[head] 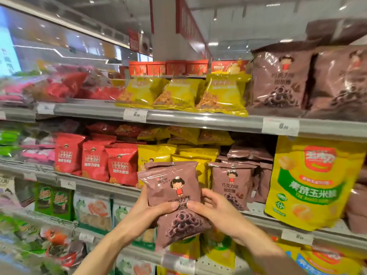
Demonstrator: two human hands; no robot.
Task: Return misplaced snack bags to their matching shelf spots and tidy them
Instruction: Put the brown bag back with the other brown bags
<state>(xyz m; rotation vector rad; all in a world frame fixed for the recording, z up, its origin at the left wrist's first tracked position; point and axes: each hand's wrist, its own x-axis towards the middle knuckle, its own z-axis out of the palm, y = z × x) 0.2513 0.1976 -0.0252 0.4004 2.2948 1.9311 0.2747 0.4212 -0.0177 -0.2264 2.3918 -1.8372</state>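
I hold a brown snack bag (174, 187) with a cartoon girl and chocolate rings printed on it, upright in front of the middle shelf. A second brown bag edge shows just behind its top. My left hand (151, 209) grips its left side with the thumb across the front. My right hand (214, 209) grips the right side, thumb meeting the left thumb. Matching small brown bags (231, 183) stand on the middle shelf just to the right. Larger brown bags (280, 80) of the same design fill the upper shelf at right.
Red bags (95, 159) and yellow bags (190, 153) stand on the middle shelf behind my hands. A big yellow corn-snack pouch (313, 181) stands at right. The upper shelf rail (198, 118) carries price tags. Green and white bags (91, 209) line the lower shelves.
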